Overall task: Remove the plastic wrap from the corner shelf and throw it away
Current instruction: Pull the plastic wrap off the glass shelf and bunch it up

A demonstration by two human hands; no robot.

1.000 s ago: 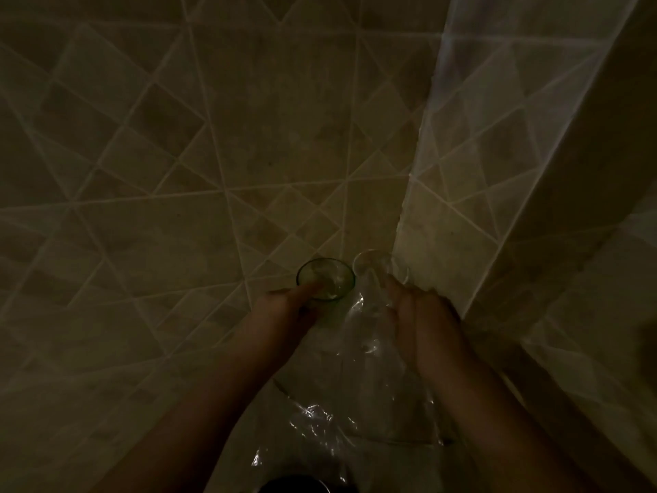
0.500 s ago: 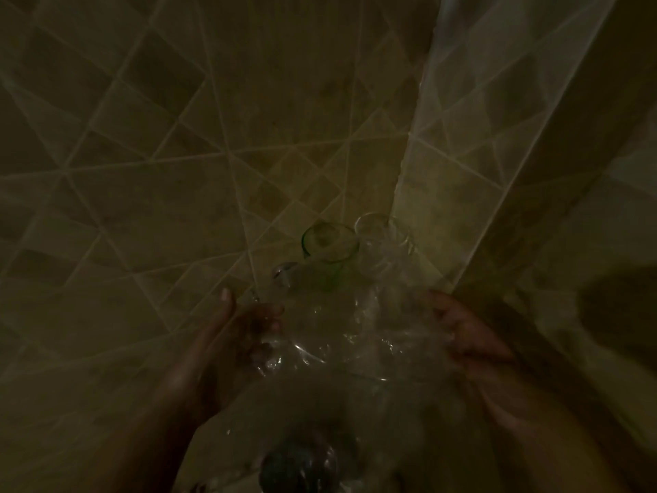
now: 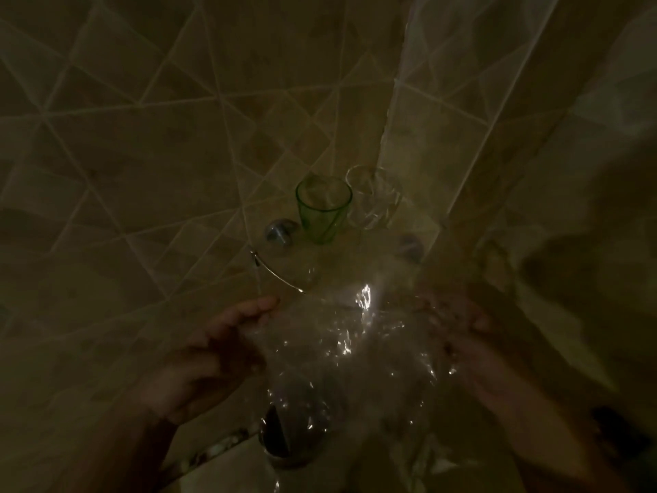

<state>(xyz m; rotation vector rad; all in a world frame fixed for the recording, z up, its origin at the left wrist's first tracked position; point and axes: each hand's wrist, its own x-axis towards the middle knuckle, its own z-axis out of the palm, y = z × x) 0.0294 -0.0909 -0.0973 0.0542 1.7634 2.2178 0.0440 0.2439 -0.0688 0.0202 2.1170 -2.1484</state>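
Note:
A clear, crinkled sheet of plastic wrap (image 3: 352,346) hangs between my hands, in front of and below the glass corner shelf (image 3: 281,275). My left hand (image 3: 217,354) grips its left edge and my right hand (image 3: 462,336) grips its right edge. The shelf is fixed in the tiled corner by round metal mounts (image 3: 279,231). A green glass (image 3: 321,208) and a clear glass (image 3: 371,197) stand upright at the back of the shelf, uncovered. The scene is dim.
Tiled walls (image 3: 142,137) meet in the corner behind the shelf. A dark round object (image 3: 284,435) shows through the wrap below the shelf. A pale ledge (image 3: 220,471) lies at the bottom.
My hands have drawn back from the glasses and come down towards me with the wrap. The wrap has come off the glasses and the shelf's front rim now shows.

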